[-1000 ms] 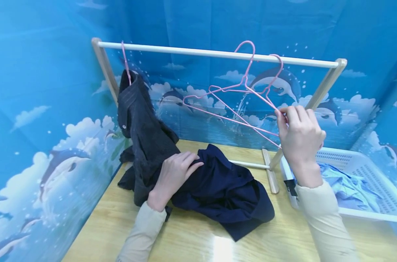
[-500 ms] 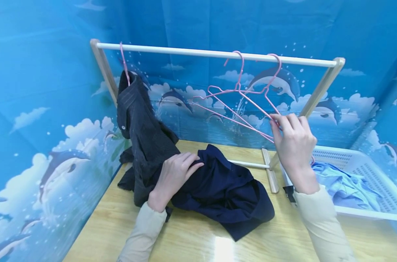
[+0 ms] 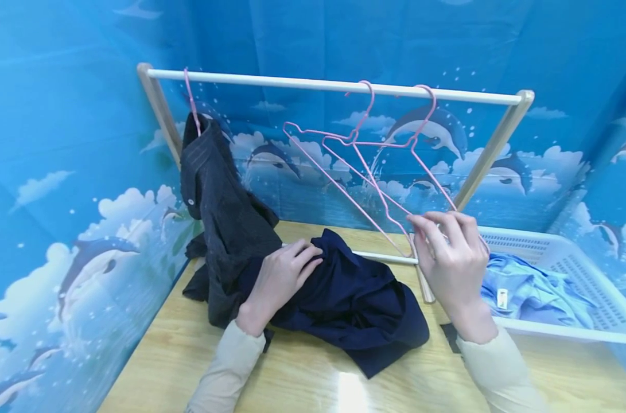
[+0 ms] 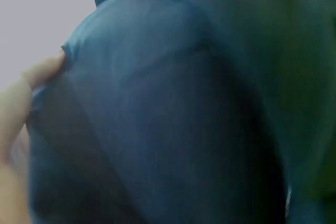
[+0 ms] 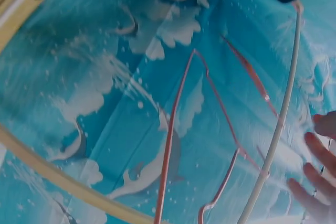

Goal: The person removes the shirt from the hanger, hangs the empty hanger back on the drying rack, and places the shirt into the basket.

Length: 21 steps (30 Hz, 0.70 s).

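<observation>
My left hand [image 3: 282, 278] holds the edge of a crumpled navy garment [image 3: 364, 304] on the wooden table, its thumb [image 4: 44, 72] on the cloth's edge in the left wrist view. My right hand [image 3: 449, 258] is raised in front of the rack, fingers loosely bent. In the right wrist view its fingers [image 5: 317, 171] are spread and apart from the wires. Two bare pink wire hangers hang on the white rail [image 3: 292, 84]: the left hanger [image 3: 374, 183] tilts down to the right, and the right hanger [image 3: 431, 170] passes behind my right hand.
At the rack's left end, a black garment [image 3: 230, 218] with a white button hangs from a pink hanger [image 3: 191, 100] and reaches the table [image 3: 158, 355]. A white basket [image 3: 566, 332] with light blue clothing [image 3: 535, 292] stands at the right. Dolphin-printed curtains [image 3: 292, 34] surround the table.
My right hand has let go of the left bare hanger and moved lower. That hanger's hook has settled on the rail, and its right end has swung down. My left hand stays on the navy garment.
</observation>
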{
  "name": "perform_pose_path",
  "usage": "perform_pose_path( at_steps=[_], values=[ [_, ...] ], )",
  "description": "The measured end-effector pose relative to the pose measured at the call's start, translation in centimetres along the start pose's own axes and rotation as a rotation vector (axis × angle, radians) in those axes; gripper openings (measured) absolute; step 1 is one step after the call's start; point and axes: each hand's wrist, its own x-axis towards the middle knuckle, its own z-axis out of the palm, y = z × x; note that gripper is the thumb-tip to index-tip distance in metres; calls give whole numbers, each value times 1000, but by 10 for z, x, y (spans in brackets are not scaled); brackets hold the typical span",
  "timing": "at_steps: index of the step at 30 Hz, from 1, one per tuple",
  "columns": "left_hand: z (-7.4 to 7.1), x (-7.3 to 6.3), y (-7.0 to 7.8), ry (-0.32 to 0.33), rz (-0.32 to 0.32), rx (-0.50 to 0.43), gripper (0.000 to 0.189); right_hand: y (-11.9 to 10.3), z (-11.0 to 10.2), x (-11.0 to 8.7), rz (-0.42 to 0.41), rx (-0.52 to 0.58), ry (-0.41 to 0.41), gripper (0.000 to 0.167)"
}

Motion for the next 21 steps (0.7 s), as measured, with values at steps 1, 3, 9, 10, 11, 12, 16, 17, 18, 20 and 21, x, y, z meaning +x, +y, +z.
perform_pose_path(
  at_steps=[1,3,9,10,11,12,16,17,18,20,21],
  values=[
    [2,0,2,-14,3,2,14,-5,1,-3,-23,32,39,15],
    [7,-1,6,-55,10,11,17,-16,3,-11,-80,90,87,14],
    [23,-5,22,-212,74,43,27,-32,11,-43,-217,194,-116,23],
    [25,-7,25,-233,88,44,28,-32,14,-50,-220,199,-195,24],
    [27,-9,28,-251,104,45,29,-32,16,-58,-216,200,-282,25],
    [29,-10,30,-268,119,48,29,-31,19,-66,-208,192,-376,25],
    [37,-18,38,-347,158,55,31,-24,30,-96,-187,137,-688,35],
    [38,-20,38,-368,159,48,31,-23,32,-102,-188,119,-736,37],
    [38,-21,37,-386,156,40,32,-21,33,-108,-189,103,-773,37],
    [36,-24,32,-399,129,13,33,-19,35,-118,-186,93,-809,33],
    [34,-25,28,-389,111,3,32,-18,35,-122,-180,86,-827,30]
  ],
)
